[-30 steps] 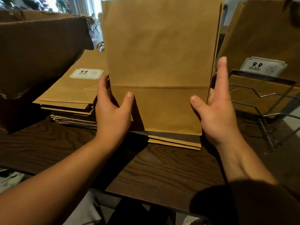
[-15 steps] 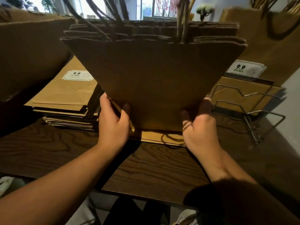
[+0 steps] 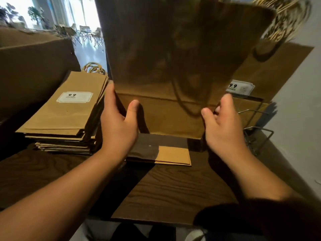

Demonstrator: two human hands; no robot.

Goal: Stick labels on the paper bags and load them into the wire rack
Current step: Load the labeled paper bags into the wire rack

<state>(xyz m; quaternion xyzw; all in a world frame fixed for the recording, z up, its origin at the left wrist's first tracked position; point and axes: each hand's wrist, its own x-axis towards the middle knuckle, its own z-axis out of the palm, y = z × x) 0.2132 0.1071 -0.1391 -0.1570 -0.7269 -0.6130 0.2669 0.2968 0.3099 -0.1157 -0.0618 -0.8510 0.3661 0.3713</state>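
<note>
I hold a bundle of flat brown paper bags [image 3: 166, 66] upright in front of me, its bottom edge just above the table. My left hand [image 3: 119, 126] grips its lower left edge and my right hand [image 3: 224, 131] its lower right edge. Twisted paper handles [image 3: 286, 20] stick out at the top right, blurred. A stack of bags with a white 9.9 label [image 3: 75, 97] on top lies to the left. The wire rack [image 3: 257, 133] stands at the right, holding labelled bags [image 3: 271, 70].
Under the held bundle a few flat bags [image 3: 173, 155] lie on the dark wooden table [image 3: 166, 193]. A large cardboard box [image 3: 34, 70] stands at the left. A pale wall [image 3: 298, 119] closes off the right side.
The bundle tilted top-first toward me, showing its open edges and handles, then swung back upright. Both hands kept their grip on its lower edges.
</note>
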